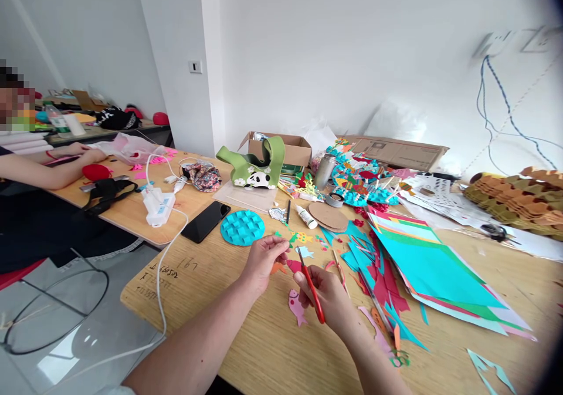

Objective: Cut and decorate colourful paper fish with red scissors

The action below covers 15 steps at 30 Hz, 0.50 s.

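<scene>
My right hand (328, 298) is closed round the handles of red scissors (311, 289), blades pointing up and left. My left hand (264, 257) pinches a small orange paper piece (278, 267) right beside the blades. A pink paper fish (297, 308) lies on the wooden table (268, 348) just under my right hand. Small cut shapes in yellow, green and blue (302, 239) lie just beyond my hands.
A stack of coloured paper sheets (433, 269) and scraps lies to the right. A blue woven paper disc (242, 227), a black phone (205, 221), a glue bottle (306, 216) and a green panda bag (253, 169) sit ahead. Another person's arms (48, 169) rest at the far left.
</scene>
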### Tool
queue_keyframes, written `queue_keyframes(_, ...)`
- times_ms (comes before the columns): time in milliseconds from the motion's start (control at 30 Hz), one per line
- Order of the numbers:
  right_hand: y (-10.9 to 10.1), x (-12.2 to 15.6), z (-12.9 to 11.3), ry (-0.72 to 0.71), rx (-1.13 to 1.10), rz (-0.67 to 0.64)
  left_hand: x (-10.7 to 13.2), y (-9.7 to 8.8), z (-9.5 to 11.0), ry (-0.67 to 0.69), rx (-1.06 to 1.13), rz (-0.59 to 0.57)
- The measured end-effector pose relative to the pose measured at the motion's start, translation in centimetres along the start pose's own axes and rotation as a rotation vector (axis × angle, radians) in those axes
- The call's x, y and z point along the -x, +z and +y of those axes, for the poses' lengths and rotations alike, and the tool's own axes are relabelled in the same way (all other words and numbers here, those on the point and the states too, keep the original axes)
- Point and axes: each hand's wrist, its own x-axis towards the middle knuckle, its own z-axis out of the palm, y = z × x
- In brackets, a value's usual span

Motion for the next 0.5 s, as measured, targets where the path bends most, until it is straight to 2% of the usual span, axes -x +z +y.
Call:
queue_keyframes(67,0.2,0.0,-0.2,0.001,0.023,0.053,0.0,0.0,-0.1,0.012,0.008,-0.001)
queue_keyframes(133,0.2,0.0,-0.4,-0.057,-0.024,0.137,0.1,0.1,-0.2,0.019,0.012,-0.019)
queue_keyframes(233,-0.1,0.0,-0.6,-0.181,-0.228,0.312,0.4,0.4,-0.4,-0.001,-0.005,-0.07)
queue_keyframes(300,-0.4,-0.1,-0.7,-0.214,-0.371,0.389,0.8,0.6,-0.5,-0.017,-0.034,-0.132)
queue_keyframes(500,-0.9,-0.4,-0.3,-0.188,-0.657,0.392,1.3,0.9,-1.0,-0.08,-0.134,-0.315)
